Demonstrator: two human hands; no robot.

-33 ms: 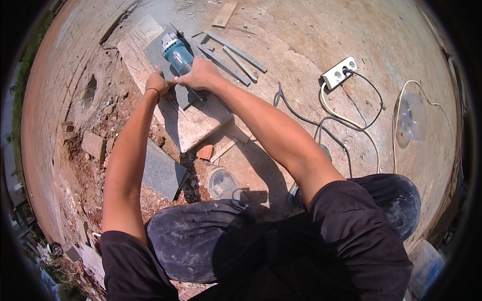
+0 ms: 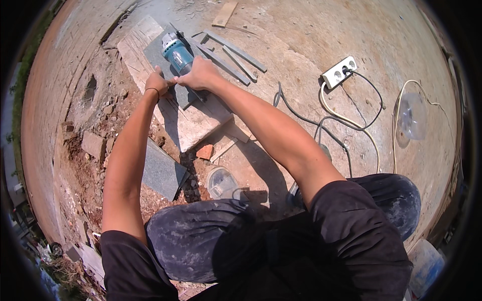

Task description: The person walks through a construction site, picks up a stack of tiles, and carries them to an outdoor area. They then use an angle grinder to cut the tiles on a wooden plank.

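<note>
A teal angle grinder (image 2: 175, 49) lies at a slant on a grey stone tile (image 2: 153, 51), which rests on a pale, worn slab (image 2: 206, 125). My right hand (image 2: 196, 74) is closed on the grinder's rear body. Close by on the left, my left hand (image 2: 157, 83) is bent at the tile's near edge, its fingertips nearly meeting the right hand; what it grips is hidden. Narrow grey stone strips (image 2: 236, 55) lie just to the right of the tile.
A white power strip (image 2: 339, 73) with dark and pale cords sits at the right, near a clear plastic container (image 2: 412, 115). Loose rubble (image 2: 93, 144), a grey tile piece (image 2: 160, 170) and a red brick chunk (image 2: 205, 151) lie nearer me. A small board (image 2: 225, 14) is farther back.
</note>
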